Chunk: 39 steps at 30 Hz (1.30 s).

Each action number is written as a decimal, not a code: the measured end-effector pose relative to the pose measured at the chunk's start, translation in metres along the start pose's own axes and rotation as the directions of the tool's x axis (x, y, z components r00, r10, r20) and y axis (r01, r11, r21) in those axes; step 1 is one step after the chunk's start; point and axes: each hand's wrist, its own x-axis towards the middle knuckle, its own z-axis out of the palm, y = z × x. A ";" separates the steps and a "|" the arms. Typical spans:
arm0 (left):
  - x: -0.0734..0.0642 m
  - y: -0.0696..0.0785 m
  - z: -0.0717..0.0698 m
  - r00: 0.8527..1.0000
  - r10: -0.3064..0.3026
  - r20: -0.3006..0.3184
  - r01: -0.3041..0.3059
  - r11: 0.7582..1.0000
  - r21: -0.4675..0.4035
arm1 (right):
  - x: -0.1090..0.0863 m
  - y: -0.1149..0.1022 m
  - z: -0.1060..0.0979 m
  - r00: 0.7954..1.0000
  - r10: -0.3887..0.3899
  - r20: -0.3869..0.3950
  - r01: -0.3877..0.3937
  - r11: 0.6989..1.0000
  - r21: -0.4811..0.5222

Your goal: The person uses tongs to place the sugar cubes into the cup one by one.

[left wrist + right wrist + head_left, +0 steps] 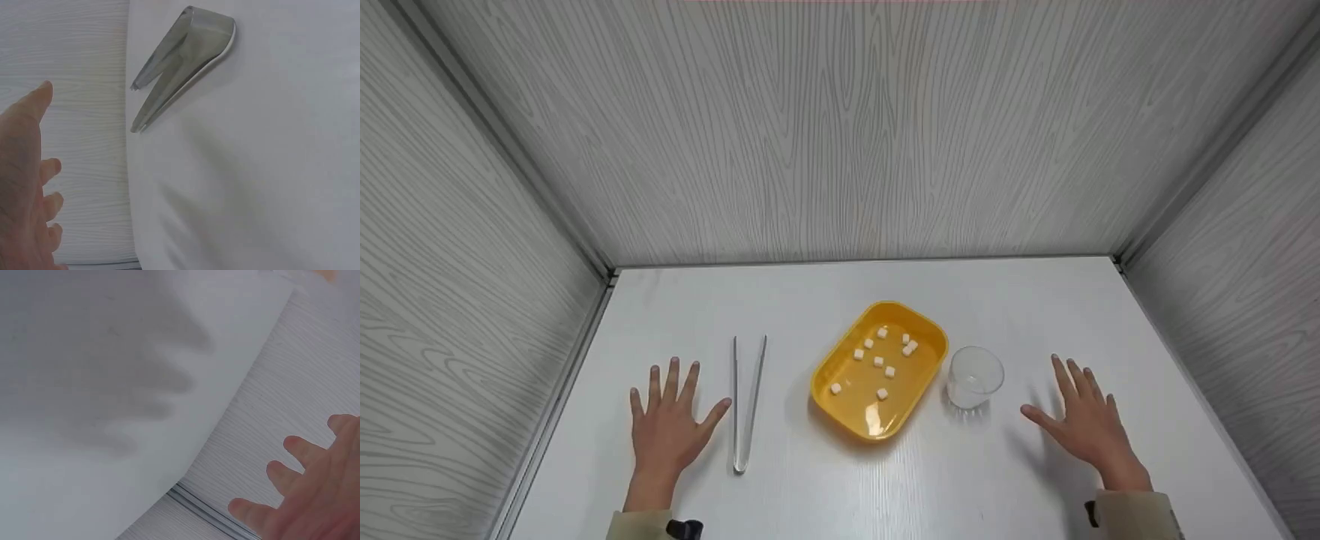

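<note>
My left hand [667,431] is spread with straight fingers and holds nothing. Just right of its thumb lies a pair of metal tongs [737,442], legs apart and pointing to the back; the left wrist view shows the tongs [208,36] near the hand [19,180]. A yellow tray [840,420] sits mid-table at a slant, with several small white cubes [878,361] scattered on its bottom. Beside the tray stands a clear glass [975,379], upright. Right of the glass, my right hand [1087,424] is also spread and holds nothing; its fingers [304,451] show in the right wrist view.
The white table [697,300] meets grey wood-grain panels at the back [840,150], left [457,300] and right [1237,262]. Metal strips run along the corners. Both hands cast shadows on the tabletop.
</note>
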 end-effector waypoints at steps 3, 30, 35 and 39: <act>0.000 0.005 -0.001 1.000 0.013 -0.008 -0.013 1.000 -0.013 | 0.001 -0.003 0.010 1.000 -0.004 0.019 0.003 1.000 0.019; -0.007 0.038 0.008 0.997 -0.022 0.072 0.031 0.990 -0.136 | 0.035 -0.058 0.056 0.994 0.084 0.068 -0.107 0.849 0.517; -0.009 0.039 0.011 0.997 -0.030 0.069 0.039 0.989 -0.143 | 0.040 -0.064 0.059 0.992 0.106 0.068 -0.125 0.822 0.556; -0.011 0.039 0.014 0.997 -0.033 0.065 0.042 0.988 -0.148 | 0.043 -0.065 0.060 0.989 0.120 0.083 -0.146 0.793 0.591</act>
